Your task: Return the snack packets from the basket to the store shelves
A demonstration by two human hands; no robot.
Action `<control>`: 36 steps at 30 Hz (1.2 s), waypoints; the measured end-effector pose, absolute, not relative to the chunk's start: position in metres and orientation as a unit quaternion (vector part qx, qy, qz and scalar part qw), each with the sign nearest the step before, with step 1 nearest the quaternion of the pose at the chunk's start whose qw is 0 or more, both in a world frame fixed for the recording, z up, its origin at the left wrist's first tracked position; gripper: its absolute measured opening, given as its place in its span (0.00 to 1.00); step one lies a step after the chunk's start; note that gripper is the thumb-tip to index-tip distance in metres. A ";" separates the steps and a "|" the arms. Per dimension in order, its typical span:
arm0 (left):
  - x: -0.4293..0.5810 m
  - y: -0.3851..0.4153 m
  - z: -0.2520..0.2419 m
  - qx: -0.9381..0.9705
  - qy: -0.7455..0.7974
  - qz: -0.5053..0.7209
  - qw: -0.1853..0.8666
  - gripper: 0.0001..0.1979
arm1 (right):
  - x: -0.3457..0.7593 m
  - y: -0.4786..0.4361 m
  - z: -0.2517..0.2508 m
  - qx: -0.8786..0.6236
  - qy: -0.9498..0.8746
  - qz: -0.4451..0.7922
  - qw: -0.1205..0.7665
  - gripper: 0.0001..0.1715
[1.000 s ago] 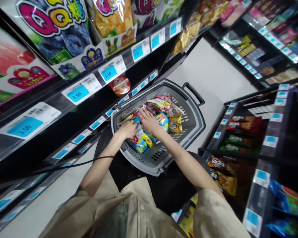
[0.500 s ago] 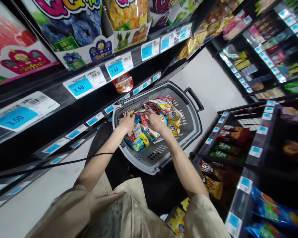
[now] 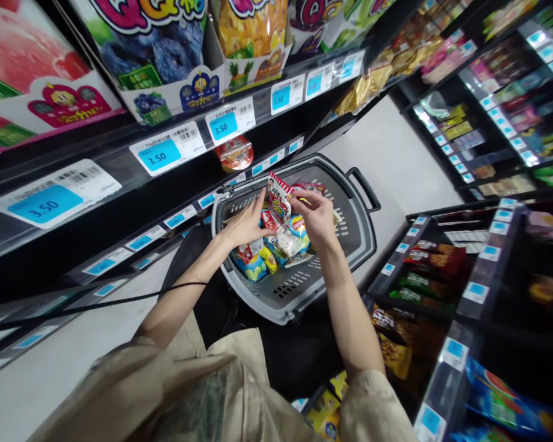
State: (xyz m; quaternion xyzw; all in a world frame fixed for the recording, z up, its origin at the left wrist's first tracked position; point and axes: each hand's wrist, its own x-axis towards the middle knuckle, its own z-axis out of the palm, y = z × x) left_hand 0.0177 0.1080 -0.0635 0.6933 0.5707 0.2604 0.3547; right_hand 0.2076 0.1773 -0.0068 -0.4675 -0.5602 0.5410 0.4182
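Note:
A grey plastic shopping basket (image 3: 299, 294) with a dark rim stands in front of me, and several snack bags lie in it. My right hand (image 3: 319, 216) pinches a small red-and-white candy bag (image 3: 280, 197) by its right edge and holds it tilted up above the others. To the left of that bag is my left hand (image 3: 246, 226), its thumb and fingers spread, with nothing in it. Beneath it lie a blue-and-yellow bag (image 3: 253, 267) and a pale silvery packet (image 3: 289, 242).
Price-tagged shelving runs along the left, with boxed gummy bags (image 3: 166, 55) above and a red-lidded cup (image 3: 236, 153) lower down. Snack racks (image 3: 435, 258) stand on the right. The basket's handle (image 3: 365, 189) sticks out over the pale floor (image 3: 378, 144). A black cable (image 3: 133, 299) crosses my left forearm.
My right hand has lifted the red-and-white candy bag upright from the pile and moved slightly right. My left hand has opened, its fingers now spread beside the bag.

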 end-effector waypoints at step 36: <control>0.023 0.095 -0.074 0.756 0.483 0.442 0.004 0.11 | 0.201 0.190 0.002 -0.589 -0.299 0.431 0.615 0.27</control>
